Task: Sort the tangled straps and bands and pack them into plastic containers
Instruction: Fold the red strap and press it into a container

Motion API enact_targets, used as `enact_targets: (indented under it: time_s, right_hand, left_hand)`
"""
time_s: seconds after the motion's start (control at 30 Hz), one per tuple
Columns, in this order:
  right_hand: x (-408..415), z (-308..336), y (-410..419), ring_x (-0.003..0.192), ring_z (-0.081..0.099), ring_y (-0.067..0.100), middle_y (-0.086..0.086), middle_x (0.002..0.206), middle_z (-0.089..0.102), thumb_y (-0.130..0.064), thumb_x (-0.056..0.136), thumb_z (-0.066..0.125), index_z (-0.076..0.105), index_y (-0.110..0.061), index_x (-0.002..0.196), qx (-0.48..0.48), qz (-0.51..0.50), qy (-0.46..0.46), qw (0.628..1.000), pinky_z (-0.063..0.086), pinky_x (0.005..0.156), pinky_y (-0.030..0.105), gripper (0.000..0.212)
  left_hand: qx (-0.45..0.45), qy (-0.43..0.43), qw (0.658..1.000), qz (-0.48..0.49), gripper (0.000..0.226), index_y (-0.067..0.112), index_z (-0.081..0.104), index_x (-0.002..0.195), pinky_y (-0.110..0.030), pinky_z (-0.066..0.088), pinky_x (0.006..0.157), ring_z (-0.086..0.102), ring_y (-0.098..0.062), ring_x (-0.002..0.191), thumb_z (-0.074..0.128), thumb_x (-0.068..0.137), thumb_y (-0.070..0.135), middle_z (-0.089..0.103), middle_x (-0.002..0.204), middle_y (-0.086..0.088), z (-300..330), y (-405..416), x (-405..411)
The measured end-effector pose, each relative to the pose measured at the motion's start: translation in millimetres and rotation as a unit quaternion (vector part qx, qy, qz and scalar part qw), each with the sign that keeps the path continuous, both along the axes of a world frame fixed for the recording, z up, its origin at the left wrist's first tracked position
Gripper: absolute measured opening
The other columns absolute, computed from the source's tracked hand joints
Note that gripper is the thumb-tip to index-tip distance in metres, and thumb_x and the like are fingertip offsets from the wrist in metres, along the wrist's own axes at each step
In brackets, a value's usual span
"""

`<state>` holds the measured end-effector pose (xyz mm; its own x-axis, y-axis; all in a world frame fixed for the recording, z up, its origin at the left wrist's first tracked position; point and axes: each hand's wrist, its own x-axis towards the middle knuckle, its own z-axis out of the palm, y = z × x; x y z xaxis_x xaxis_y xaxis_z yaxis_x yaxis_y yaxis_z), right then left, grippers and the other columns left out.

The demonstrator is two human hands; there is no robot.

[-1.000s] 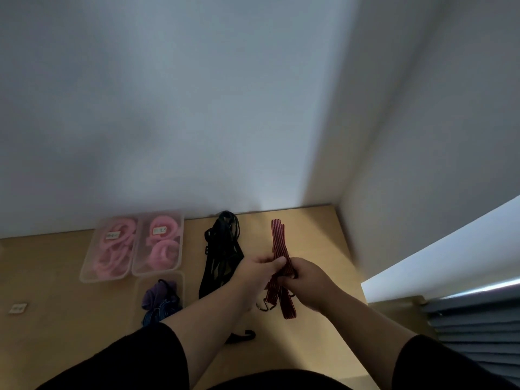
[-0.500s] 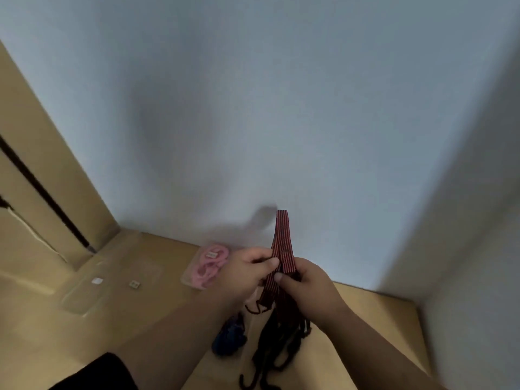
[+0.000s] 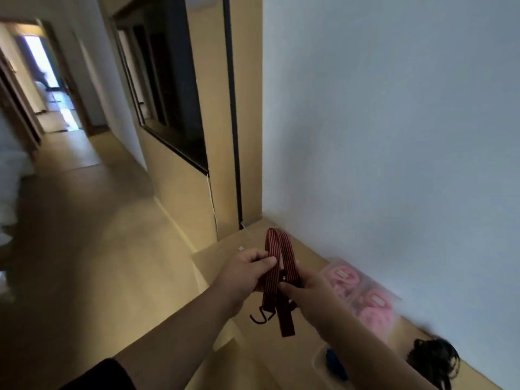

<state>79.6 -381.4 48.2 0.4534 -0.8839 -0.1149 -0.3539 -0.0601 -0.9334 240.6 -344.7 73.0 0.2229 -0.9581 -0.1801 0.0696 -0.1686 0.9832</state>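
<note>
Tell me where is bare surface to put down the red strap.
Bare wood lies left of the left hand, toward the door frame. Along the wall it is crowded: the pink-band containers, then the black strap pile. Both hands grip the red strap; right hand.

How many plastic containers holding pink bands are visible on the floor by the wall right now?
2. One container of pink bands lies nearer the doorway; the second sits right beside it, farther along the wall. Others may be hidden behind the right hand.
</note>
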Motion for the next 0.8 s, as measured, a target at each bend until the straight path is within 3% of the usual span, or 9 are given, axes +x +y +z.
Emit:
enact_targets:
  time_s: [0.17, 0.27, 0.33, 0.4, 0.47, 0.53, 0.63, 0.73, 0.8]
  right_hand:
    - [76, -14, 25, 0.079, 0.072, 0.014, -0.002, 0.086, 0.076, -0.018, 0.091, 0.067, 0.066, -0.025, 0.100, -0.001, 0.025, 0.055, 0.998, 0.059, 0.079, 0.036, 0.012]
    - [113, -21, 46, 0.065, 0.062, 0.015, 0.000, 0.074, 0.068, -0.013, 0.091, 0.064, 0.065, -0.020, 0.087, -0.003, 0.034, 0.067, 0.997, 0.050, 0.066, 0.027, 0.008]
    - [134, -29, 59, 0.065, 0.057, 0.011, -0.005, 0.070, 0.063, -0.023, 0.084, 0.064, 0.066, -0.022, 0.082, -0.028, 0.045, 0.080, 0.995, 0.052, 0.069, 0.037, 0.003]
    - [150, -42, 69, 0.071, 0.064, 0.010, -0.005, 0.081, 0.069, -0.038, 0.076, 0.065, 0.069, -0.026, 0.094, -0.034, 0.056, 0.080, 0.995, 0.059, 0.074, 0.045, 0.021]
    - [164, -44, 84, 0.081, 0.069, 0.010, -0.004, 0.099, 0.070, -0.031, 0.083, 0.070, 0.064, -0.027, 0.113, -0.031, 0.030, 0.077, 0.996, 0.061, 0.075, 0.036, 0.030]
    - [173, -33, 104, 0.091, 0.065, 0.005, -0.011, 0.109, 0.065, -0.027, 0.088, 0.070, 0.055, -0.033, 0.123, -0.080, -0.030, 0.089, 0.992, 0.057, 0.076, 0.025, 0.039]
    - [183, -22, 126, 0.098, 0.057, -0.003, -0.020, 0.111, 0.059, -0.029, 0.088, 0.072, 0.049, -0.037, 0.132, -0.212, -0.062, 0.068, 0.973, 0.053, 0.079, 0.018, 0.051]
    - [193, -19, 141, 0.105, 0.049, -0.005, -0.026, 0.115, 0.051, -0.029, 0.083, 0.077, 0.044, -0.039, 0.135, -0.319, -0.033, 0.072, 0.945, 0.044, 0.082, 0.010, 0.062]
    - [197, -19, 144, 0.114, 0.045, -0.004, -0.016, 0.125, 0.050, -0.027, 0.084, 0.074, 0.048, -0.033, 0.142, -0.377, -0.032, 0.079, 0.922, 0.043, 0.092, 0.012, 0.064]
  left_hand:
    - [0.000, 0.036, 0.999, 0.024, 0.015, 0.002, 0.072, 0.105, -0.034, 0.058, 0.064, 0.071, -0.028, 0.079, 0.063, 0.096, 0.010, 0.074, 0.094, -0.020, 5, 32, 66]
    - [-0.013, 0.036, 0.999, 0.012, 0.018, 0.003, 0.073, 0.108, -0.034, 0.057, 0.068, 0.068, -0.022, 0.076, 0.063, 0.096, 0.012, 0.072, 0.087, -0.011, 9, 45, 96]
    - [-0.023, 0.026, 0.999, 0.001, 0.016, 0.006, 0.074, 0.106, -0.039, 0.059, 0.072, 0.067, -0.017, 0.071, 0.065, 0.095, 0.014, 0.071, 0.077, -0.004, 11, 55, 114]
    - [-0.029, 0.016, 0.999, 0.000, 0.011, 0.008, 0.074, 0.099, -0.044, 0.061, 0.074, 0.068, -0.018, 0.070, 0.067, 0.094, 0.015, 0.071, 0.073, -0.003, 11, 65, 129]
    - [-0.037, 0.021, 0.999, -0.007, 0.010, 0.006, 0.073, 0.096, -0.041, 0.060, 0.067, 0.068, -0.017, 0.067, 0.066, 0.094, 0.012, 0.070, 0.072, -0.005, 11, 76, 144]
    - [-0.045, 0.029, 0.998, -0.020, 0.011, 0.003, 0.072, 0.095, -0.032, 0.056, 0.060, 0.067, -0.015, 0.064, 0.065, 0.095, 0.011, 0.069, 0.071, -0.006, 10, 87, 157]
    - [-0.047, 0.047, 0.998, -0.018, 0.014, -0.003, 0.069, 0.094, -0.029, 0.053, 0.056, 0.063, -0.016, 0.061, 0.062, 0.096, 0.009, 0.065, 0.071, -0.009, 7, 99, 174]
    - [-0.024, 0.070, 0.997, -0.008, 0.012, 0.002, 0.069, 0.089, -0.032, 0.051, 0.064, 0.060, -0.022, 0.070, 0.062, 0.096, 0.008, 0.061, 0.076, -0.012, 4, 105, 185]
    - [0.002, 0.081, 0.997, -0.009, 0.009, 0.005, 0.071, 0.090, -0.037, 0.048, 0.072, 0.060, -0.027, 0.078, 0.066, 0.094, 0.010, 0.063, 0.083, -0.016, 0, 108, 190]
